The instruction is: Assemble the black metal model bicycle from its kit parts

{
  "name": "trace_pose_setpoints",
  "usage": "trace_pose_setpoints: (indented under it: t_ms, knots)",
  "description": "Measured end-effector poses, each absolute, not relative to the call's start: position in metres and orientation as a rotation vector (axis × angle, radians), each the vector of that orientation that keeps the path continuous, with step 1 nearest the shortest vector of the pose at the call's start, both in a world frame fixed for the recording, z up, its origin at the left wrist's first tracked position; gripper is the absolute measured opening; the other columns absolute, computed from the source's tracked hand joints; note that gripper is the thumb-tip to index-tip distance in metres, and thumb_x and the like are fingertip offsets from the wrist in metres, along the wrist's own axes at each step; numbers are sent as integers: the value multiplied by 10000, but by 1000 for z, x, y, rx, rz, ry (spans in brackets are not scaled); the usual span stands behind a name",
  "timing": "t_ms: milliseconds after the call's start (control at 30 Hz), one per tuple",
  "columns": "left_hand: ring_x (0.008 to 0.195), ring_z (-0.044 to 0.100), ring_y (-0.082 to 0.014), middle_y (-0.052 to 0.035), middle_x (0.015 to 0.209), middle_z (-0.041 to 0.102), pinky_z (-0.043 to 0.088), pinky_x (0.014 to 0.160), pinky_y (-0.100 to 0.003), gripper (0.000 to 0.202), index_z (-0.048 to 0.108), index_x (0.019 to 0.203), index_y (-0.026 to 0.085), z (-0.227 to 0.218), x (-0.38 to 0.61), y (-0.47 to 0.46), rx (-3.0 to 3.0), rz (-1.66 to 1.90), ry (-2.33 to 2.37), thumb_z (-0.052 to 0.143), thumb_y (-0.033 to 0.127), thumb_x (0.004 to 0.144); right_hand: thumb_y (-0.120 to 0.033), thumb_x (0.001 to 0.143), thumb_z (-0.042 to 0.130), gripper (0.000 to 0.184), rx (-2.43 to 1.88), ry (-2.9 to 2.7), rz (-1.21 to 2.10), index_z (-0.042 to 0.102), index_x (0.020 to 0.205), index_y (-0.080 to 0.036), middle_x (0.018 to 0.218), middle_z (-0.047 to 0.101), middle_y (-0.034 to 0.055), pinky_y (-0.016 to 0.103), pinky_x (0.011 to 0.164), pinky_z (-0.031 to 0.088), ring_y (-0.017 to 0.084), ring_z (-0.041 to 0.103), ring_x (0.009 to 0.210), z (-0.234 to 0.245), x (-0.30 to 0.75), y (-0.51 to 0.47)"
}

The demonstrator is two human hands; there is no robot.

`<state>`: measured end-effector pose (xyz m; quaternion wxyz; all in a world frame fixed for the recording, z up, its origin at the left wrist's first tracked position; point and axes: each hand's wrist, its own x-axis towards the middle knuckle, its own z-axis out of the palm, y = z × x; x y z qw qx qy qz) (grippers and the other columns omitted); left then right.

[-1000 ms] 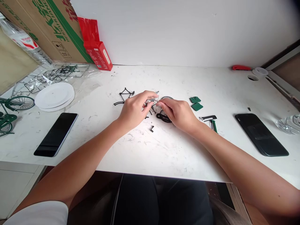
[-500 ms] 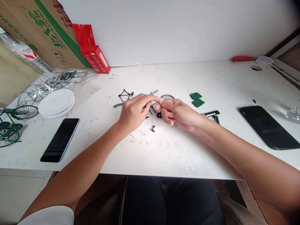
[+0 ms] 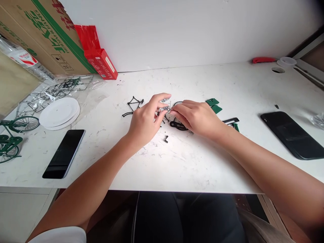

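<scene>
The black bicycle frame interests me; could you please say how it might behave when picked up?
The black bicycle frame would probably feel light, being mostly thin bars around open gaps. It would likely hold its shape, as the bars look straight, but such slender bars might snap if squeezed. Its angular outline makes rolling unlikely.

Hobby workspace, home or office undetermined: white tabletop (image 3: 162, 168); centre, black model-bicycle parts (image 3: 174, 124); left, green model bicycle (image 3: 12, 142), phone (image 3: 64, 153); far left, sprues (image 3: 71, 83), cardboard carton (image 3: 43, 37), plastic bottle (image 3: 27, 59).
</scene>
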<state>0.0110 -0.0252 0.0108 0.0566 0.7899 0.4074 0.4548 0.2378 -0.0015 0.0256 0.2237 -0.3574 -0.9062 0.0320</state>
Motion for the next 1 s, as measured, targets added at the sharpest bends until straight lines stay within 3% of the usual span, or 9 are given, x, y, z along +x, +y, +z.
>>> trace_pose_setpoints:
  t_ms: [133, 233, 367, 467, 633, 767, 1000]
  knots:
    - [1043, 838, -181, -5, 1141, 833, 660, 802, -267, 442, 582, 1448, 292, 9, 12, -25, 2418, 1387, 1190, 609, 88, 1057, -357, 1185, 392, 405, -1012, -2518, 7, 651, 922, -192, 612, 459, -19, 347, 560, 206, 149, 312, 561, 21, 238, -2]
    - [1044, 838, -180, -4, 1136, 825, 655, 806, -265, 457, 558, 1477, 305, 7, 11, -23, 2425, 1379, 1162, 583, 102, 1069, -398, 1187, 397, 449, -1031, -2474, 141, 625, 856, -197, 582, 393, -45, 347, 560, 209, 133, 215, 538, 16, 237, -3]
    - [1034, 835, -174, 5, 1104, 820, 653, 792, -257, 432, 564, 1447, 303, 6, 10, -23, 2446, 1375, 1145, 589, 108, 1062, -501, 1191, 392, 529, -1027, -2323, 583, 677, 872, -190, 577, 497, -33, 325, 581, 312, 124, 360, 513, 19, 233, -7]
    - [920, 823, -149, 14, 1097, 822, 648, 765, -252, 489, 532, 1464, 303, 7, 11, -24, 2409, 1422, 1187, 618, 97, 1029, -590, 1168, 431, 551, -1087, -2127, 991, 748, 965, -187, 534, 554, -37, 305, 584, 405, 128, 497, 483, 25, 229, -11]
    - [867, 818, -140, 24, 1087, 824, 640, 753, -255, 521, 539, 1442, 306, 6, 11, -24, 2393, 1411, 1226, 627, 64, 990, -649, 1118, 528, 558, -1091, -1862, 1332, 699, 846, -194, 483, 522, -59, 289, 571, 435, 113, 508, 450, 27, 223, -16]
    - [970, 832, -157, 18, 1101, 823, 650, 787, -260, 475, 566, 1413, 298, 4, 9, -22, 2407, 1369, 1212, 618, 69, 999, -581, 1134, 547, 645, -1040, -1692, 1604, 521, 602, -217, 452, 430, -58, 278, 571, 427, 102, 481, 459, 29, 221, -15]
    - [1039, 824, -158, 11, 1125, 820, 642, 811, -257, 498, 575, 1424, 299, 6, 8, -21, 2443, 1369, 1163, 631, 42, 1001, -413, 1179, 493, 669, -1033, -1345, 1996, 429, 544, -213, 457, 276, -81, 256, 539, 339, 77, 354, 454, 40, 221, -15]
